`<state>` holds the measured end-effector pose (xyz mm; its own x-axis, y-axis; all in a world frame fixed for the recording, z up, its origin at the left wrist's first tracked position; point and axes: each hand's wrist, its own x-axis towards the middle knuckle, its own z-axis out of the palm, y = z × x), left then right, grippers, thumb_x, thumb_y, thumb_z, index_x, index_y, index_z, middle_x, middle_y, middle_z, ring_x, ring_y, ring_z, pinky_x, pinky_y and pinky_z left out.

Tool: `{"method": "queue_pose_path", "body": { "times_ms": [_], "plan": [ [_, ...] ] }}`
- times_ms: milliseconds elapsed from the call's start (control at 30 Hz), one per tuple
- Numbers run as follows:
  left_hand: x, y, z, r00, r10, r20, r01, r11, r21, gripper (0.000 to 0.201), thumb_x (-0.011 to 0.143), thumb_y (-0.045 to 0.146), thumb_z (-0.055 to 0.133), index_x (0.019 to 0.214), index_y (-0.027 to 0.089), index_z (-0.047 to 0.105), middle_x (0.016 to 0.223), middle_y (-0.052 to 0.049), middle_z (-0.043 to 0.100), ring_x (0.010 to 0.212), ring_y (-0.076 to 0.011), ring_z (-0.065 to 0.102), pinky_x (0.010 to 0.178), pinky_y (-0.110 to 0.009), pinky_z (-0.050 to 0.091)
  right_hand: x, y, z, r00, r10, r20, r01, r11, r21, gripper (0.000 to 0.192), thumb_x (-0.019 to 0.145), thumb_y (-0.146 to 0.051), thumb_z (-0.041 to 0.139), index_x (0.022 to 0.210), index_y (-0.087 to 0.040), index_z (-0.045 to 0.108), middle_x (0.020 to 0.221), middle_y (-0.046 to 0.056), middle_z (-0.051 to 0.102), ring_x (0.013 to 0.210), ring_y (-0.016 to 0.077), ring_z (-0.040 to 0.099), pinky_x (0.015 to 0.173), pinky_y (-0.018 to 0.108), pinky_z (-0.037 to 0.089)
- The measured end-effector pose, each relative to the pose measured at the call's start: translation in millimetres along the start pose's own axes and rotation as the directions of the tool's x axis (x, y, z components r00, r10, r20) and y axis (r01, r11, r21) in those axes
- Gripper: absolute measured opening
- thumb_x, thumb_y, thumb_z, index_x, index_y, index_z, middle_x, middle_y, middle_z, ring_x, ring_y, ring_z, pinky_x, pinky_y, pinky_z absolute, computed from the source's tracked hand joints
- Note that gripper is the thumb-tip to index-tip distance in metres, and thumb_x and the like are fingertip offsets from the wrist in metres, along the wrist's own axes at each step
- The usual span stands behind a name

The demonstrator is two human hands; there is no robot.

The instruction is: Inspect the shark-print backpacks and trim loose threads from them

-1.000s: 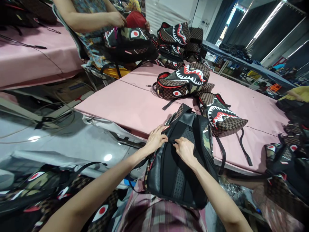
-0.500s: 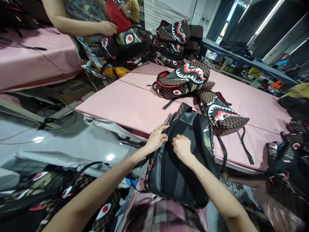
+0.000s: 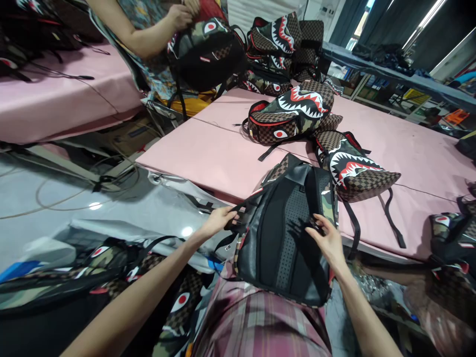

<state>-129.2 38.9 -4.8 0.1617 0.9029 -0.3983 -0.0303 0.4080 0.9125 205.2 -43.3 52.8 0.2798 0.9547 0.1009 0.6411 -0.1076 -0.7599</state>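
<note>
The backpack (image 3: 277, 233) lies between the two hands, back panel up, its long axis running from the plaid lap (image 3: 256, 322) away to the edge of the pink counter (image 3: 197, 153), its top leaning there. The left hand (image 3: 219, 220) is out past the bag's left edge, fingers curled around the left strap (image 3: 245, 208). The right hand (image 3: 329, 240) is the nearer to the back panel, over its right side beside the right strap (image 3: 315, 186), thumb and forefinger close together; whether they pinch that strap I cannot tell
</note>
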Motion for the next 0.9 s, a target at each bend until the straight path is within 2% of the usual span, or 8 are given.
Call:
{"method": "queue_pose_path", "body": {
  "times_ms": [67, 167, 300, 433, 600, 700, 800, 900],
  "plan": [
    [-3, 6, 8.1, 0.999, -0.021, 0.031, 0.023, 0.998, -0.063, 0.023, 0.074, 0.027, 0.06, 0.087, 0.009, 0.065, 0.088, -0.015, 0.07, 0.071, -0.0233, 0.068, 0.065, -0.033, 0.054, -14, 17, -17, 0.986, 0.099, -0.137, -0.081, 0.988, 0.131, 0.052, 0.067, -0.046, 0.066, 0.108, -0.015, 0.062, 0.094, 0.009, 0.066, 0.085, 0.0199, 0.061, 0.08, 0.035, 0.048],
    [-6, 28, 23.2, 0.999, 0.009, 0.047, 0.0, 0.983, -0.183, 0.022, 0.081, 0.025, 0.052, 0.09, 0.008, 0.064, 0.094, -0.016, 0.07, 0.08, -0.0227, 0.068, 0.071, -0.033, 0.054, -31, 42, -39, 0.934, 0.24, -0.264, -0.174, 0.953, 0.248, 0.047, 0.068, -0.046, 0.065, 0.103, -0.014, 0.064, 0.098, 0.011, 0.067, 0.09, 0.0219, 0.062, 0.084, 0.036, 0.047],
    [-15, 53, 38.2, 0.999, 0.011, 0.041, 0.004, 0.937, -0.349, 0.02, 0.081, 0.018, 0.053, 0.087, 0.003, 0.065, 0.09, -0.018, 0.07, 0.081, -0.0234, 0.068, 0.07, -0.031, 0.055, -55, 74, -52, 0.913, 0.324, -0.248, -0.287, 0.942, 0.174, 0.049, 0.067, -0.049, 0.065, 0.102, -0.015, 0.065, 0.104, 0.012, 0.066, 0.095, 0.0246, 0.061, 0.088, 0.039, 0.045],
    [-23, 59, 44.5, 1.0, -0.003, 0.025, 0.012, 0.928, -0.372, 0.019, 0.081, 0.016, 0.054, 0.085, 0.002, 0.066, 0.086, -0.018, 0.071, 0.078, -0.0236, 0.068, 0.072, -0.032, 0.056, -84, 97, -44, 0.946, 0.271, -0.177, -0.264, 0.962, 0.063, 0.056, 0.067, -0.053, 0.062, 0.11, -0.019, 0.061, 0.117, 0.012, 0.06, 0.102, 0.0268, 0.058, 0.085, 0.039, 0.046],
    [-25, 57, 44.9, 1.0, -0.002, 0.021, 0.01, 0.926, -0.377, 0.018, 0.08, 0.018, 0.055, 0.084, 0.004, 0.066, 0.088, -0.018, 0.071, 0.081, -0.0237, 0.068, 0.076, -0.034, 0.055, -113, 110, -39, 0.928, 0.323, -0.188, -0.343, 0.936, -0.083, 0.064, 0.071, -0.055, 0.057, 0.124, -0.02, 0.052, 0.113, 0.012, 0.062, 0.083, 0.0259, 0.063, 0.074, 0.039, 0.049],
    [-25, 58, 47.3, 0.997, -0.075, 0.018, 0.076, 0.912, -0.404, 0.016, 0.082, 0.017, 0.053, 0.083, 0.007, 0.065, 0.085, -0.017, 0.071, 0.078, -0.0231, 0.068, 0.074, -0.033, 0.056, -117, 101, -43, 0.931, 0.229, -0.283, -0.267, 0.958, -0.101, 0.059, 0.074, -0.054, 0.054, 0.12, -0.018, 0.054, 0.112, 0.013, 0.06, 0.084, 0.0248, 0.061, 0.073, 0.037, 0.048],
    [-24, 56, 54.7, 0.98, -0.188, 0.061, 0.195, 0.875, -0.443, 0.014, 0.083, 0.017, 0.052, 0.086, 0.008, 0.062, 0.085, -0.015, 0.071, 0.074, -0.0229, 0.069, 0.065, -0.033, 0.057, -109, 67, -37, 0.933, 0.026, -0.358, -0.087, 0.984, -0.157, 0.049, 0.077, -0.051, 0.053, 0.114, -0.019, 0.056, 0.101, 0.01, 0.061, 0.085, 0.0218, 0.059, 0.075, 0.033, 0.047],
    [-23, 48, 63.5, 0.952, -0.291, 0.095, 0.299, 0.819, -0.49, 0.014, 0.084, 0.014, 0.051, 0.093, 0.007, 0.058, 0.082, -0.013, 0.07, 0.074, -0.0215, 0.069, 0.065, -0.031, 0.057, -90, 16, -8, 0.973, -0.149, -0.174, 0.122, 0.981, -0.153, 0.049, 0.079, -0.046, 0.055, 0.12, -0.02, 0.05, 0.093, 0.006, 0.062, 0.077, 0.0174, 0.059, 0.072, 0.028, 0.046]
  ]
}}
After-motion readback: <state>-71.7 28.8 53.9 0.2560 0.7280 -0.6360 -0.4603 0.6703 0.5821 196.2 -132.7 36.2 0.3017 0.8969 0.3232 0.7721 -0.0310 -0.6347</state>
